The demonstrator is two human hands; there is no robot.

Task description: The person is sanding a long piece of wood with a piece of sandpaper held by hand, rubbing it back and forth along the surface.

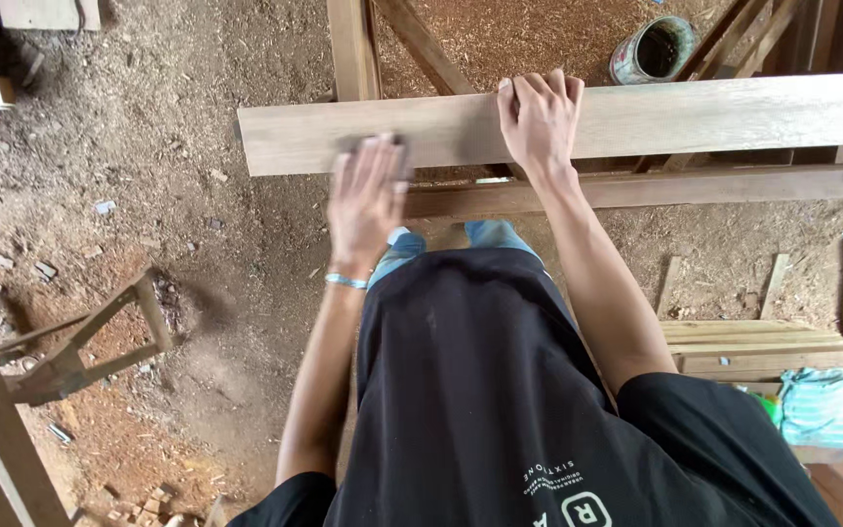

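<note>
Hands work a long pale wooden plank that lies across a timber frame over a sawdust-strewn floor. Left hand is blurred, flat on the plank near its left end, pressing down a small dark pad, likely sandpaper. Right hand lies open on the plank's middle, fingers curled over its far edge. A can stands on the floor beyond.
</note>
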